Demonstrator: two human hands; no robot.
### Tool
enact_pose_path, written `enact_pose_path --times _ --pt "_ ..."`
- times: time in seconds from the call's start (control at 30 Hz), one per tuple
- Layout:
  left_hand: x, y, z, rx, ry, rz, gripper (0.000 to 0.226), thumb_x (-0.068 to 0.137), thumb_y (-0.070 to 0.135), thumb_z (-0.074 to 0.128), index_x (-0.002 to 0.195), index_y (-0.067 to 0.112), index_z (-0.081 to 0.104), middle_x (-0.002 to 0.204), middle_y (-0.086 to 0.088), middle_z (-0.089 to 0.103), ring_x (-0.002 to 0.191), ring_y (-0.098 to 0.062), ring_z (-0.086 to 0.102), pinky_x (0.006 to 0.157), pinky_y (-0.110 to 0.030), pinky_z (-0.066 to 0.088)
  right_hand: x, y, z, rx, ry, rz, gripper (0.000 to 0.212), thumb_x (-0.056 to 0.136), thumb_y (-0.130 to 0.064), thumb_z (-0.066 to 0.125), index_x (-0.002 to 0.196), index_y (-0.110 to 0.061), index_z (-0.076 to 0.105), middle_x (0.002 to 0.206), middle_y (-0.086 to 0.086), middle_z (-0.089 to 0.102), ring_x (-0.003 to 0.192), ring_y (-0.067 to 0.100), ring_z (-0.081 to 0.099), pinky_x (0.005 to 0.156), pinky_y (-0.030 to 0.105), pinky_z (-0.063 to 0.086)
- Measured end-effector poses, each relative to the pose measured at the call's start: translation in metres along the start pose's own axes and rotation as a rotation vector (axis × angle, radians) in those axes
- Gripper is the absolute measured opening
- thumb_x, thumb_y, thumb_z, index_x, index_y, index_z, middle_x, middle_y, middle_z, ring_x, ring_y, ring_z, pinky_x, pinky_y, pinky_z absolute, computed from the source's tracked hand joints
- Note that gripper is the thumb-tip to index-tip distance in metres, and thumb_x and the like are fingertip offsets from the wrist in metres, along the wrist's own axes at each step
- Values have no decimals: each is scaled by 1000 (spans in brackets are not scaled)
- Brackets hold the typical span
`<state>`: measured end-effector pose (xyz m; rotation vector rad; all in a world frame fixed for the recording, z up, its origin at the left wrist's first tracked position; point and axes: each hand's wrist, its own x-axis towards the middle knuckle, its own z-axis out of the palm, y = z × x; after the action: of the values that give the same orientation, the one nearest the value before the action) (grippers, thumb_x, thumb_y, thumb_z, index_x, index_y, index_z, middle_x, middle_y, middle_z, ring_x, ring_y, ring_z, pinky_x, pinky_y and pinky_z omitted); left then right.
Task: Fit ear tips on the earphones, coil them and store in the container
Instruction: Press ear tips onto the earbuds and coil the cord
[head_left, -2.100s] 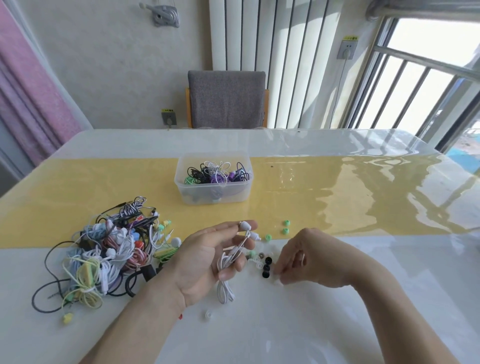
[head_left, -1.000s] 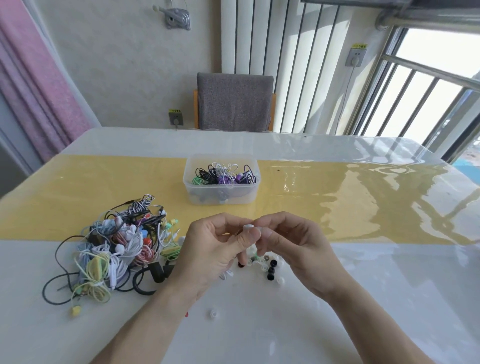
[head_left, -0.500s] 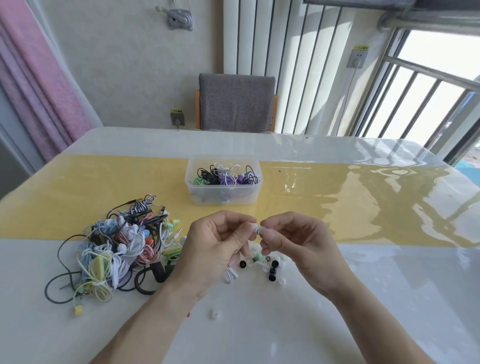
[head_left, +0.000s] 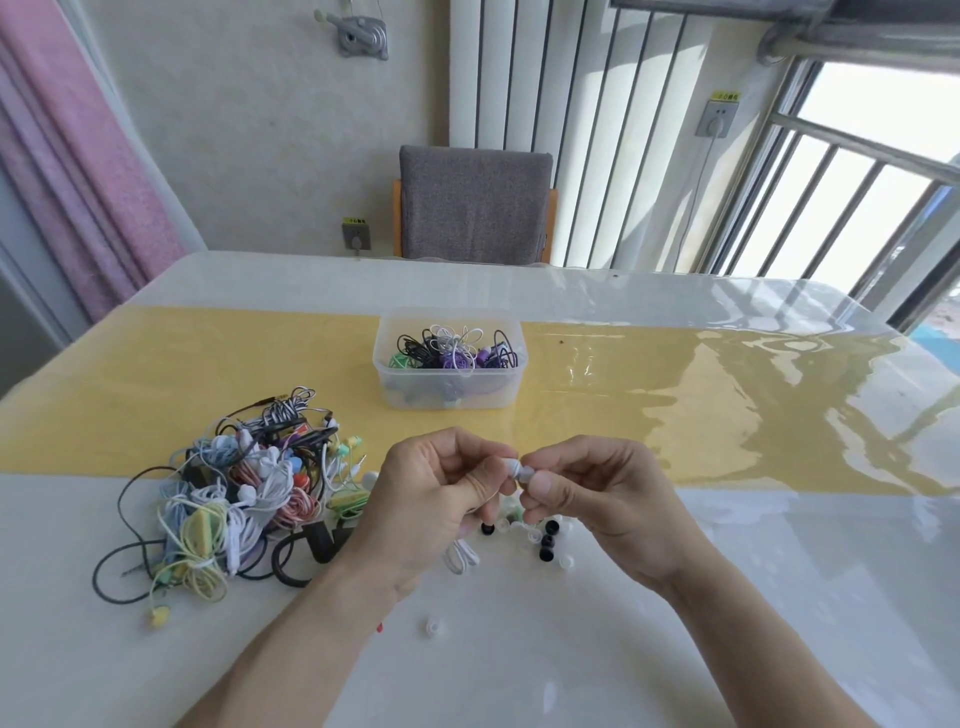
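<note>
My left hand (head_left: 431, 499) pinches a white earbud (head_left: 511, 466) of a white earphone whose cable (head_left: 460, 558) hangs down to the table. My right hand (head_left: 602, 493) pinches a white ear tip (head_left: 526, 474) pressed against that earbud. Loose black, white and green ear tips (head_left: 545, 535) lie on the table just below my hands. A clear plastic container (head_left: 449, 387) with coiled earphones stands farther back at the centre. A tangled pile of earphones (head_left: 234, 493) lies to the left.
One stray white ear tip (head_left: 431, 625) lies near my left wrist. The glossy table (head_left: 727, 597) has a yellow band (head_left: 675, 395) across it. A grey chair (head_left: 475, 202) stands behind the far edge.
My right hand left the loose tips on the table with a white tip and rose to meet my left hand. Both hands now hold tip and earbud together.
</note>
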<state>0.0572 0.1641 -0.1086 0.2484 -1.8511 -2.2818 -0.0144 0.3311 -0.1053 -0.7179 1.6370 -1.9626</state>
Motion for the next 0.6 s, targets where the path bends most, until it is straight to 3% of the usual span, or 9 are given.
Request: enact_pose_path --times 0.23,0.6 --pt "-3 2 0 6 -20 -49 16 88 -8 61 78 3 67 62 -11 62 44 -13 49 40 -16 37 0 1 1 -51 22 -40 7 74 -5 76 81 -7 77 79 20 75 60 23 69 63 28 55" --pt "0 -4 1 255 42 170 17 86 -7 66 77 8 66 61 -10 66 48 -15 51 46 -21 42 0 4 5 -51 43 -64 8 73 -8 75 77 -12 80 78 12 77 64 22 73 64 25 57"
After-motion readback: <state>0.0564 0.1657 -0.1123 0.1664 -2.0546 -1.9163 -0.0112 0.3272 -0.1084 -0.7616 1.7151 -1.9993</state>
